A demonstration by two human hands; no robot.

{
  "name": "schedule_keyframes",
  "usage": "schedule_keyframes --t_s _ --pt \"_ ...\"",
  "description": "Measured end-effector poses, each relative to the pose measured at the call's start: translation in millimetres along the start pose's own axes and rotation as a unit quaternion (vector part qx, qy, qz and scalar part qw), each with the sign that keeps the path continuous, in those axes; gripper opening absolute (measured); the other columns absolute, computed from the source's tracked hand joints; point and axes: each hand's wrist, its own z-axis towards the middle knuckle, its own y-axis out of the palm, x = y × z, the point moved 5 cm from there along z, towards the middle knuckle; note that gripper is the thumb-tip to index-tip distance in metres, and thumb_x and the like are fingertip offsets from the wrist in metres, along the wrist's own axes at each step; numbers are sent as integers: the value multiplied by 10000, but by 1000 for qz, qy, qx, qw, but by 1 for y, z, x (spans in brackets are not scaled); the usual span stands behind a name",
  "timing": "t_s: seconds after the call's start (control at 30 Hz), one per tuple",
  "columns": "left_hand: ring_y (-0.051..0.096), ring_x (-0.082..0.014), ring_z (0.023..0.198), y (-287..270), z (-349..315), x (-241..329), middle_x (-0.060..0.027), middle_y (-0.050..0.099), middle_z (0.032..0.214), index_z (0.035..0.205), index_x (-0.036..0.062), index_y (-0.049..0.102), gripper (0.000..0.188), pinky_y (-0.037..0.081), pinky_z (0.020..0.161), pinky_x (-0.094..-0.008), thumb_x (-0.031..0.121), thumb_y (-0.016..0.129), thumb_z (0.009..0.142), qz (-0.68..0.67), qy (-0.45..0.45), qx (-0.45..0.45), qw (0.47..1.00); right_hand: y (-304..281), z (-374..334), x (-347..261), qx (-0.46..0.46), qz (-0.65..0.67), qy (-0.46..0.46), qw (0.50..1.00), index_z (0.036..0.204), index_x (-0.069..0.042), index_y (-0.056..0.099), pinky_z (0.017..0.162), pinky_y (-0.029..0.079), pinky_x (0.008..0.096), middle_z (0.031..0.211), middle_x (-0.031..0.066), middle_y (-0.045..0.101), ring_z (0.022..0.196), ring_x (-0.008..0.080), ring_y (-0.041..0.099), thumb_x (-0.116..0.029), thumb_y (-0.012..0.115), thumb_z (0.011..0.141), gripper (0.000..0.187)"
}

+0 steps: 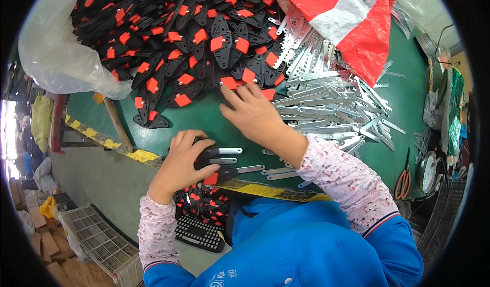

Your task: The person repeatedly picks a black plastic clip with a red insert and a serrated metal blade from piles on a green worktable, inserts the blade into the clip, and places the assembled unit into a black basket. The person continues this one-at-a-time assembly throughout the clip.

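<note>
My left hand point(182, 159) is at the near table edge, bent over black plastic parts with flat metal strips point(224, 151) sticking out to the right. Its thumb and index finger curve around these parts, and a red tab point(210, 179) shows below the thumb. Farther off, my right hand point(258, 116) reaches to the front of a large heap of black plastic parts with red tabs point(219, 42). Its thumb and fingertips close on a dark part point(227, 101) there, mostly covered by the hand.
Toothed metal strips point(332, 103) lie heaped on the green table point(199, 118), right of my right hand, under a red and white bag point(352, 27). Scissors point(403, 182) lie at the right. A wooden handle point(118, 123) is at the left. Below the edge, a black crate point(199, 233) stands near more parts.
</note>
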Motion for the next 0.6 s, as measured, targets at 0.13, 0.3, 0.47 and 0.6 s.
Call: schedule_keyframes --t_s 0.13,0.3,0.47,0.6 --pt "674 -355 956 -1 13 -22 -212 699 1033 1314 -27 642 400 534 898 -424 214 682 998 -137 -134 95 977 2 -2 -23 -53 55 -23 997 968 -44 677 934 476 419 1113 127 597 982 296 582 -156 632 827 186" --pt "731 -425 941 3 61 -13 -263 741 1022 1395 -88 540 597 570 834 -436 279 744 972 -111 -313 63 941 -19 -21 -51 6 148 -49 988 1009 -73 679 835 486 385 960 76 618 923 248 625 -130 682 805 212" --pt "668 -476 1112 18 61 -28 -280 606 1322 1429 -65 486 727 579 915 -490 266 821 875 39 -180 94 978 -69 -45 14 -75 16 100 992 898 -86 669 848 477 405 952 75 617 947 277 615 -100 685 796 104" --pt "669 -477 1084 17 61 -17 -262 599 1311 1421 -43 490 676 577 905 -494 204 802 875 59 -163 96 980 -61 -72 61 -143 -73 143 977 1004 -90 704 840 471 392 980 55 616 945 270 602 -181 800 783 257"
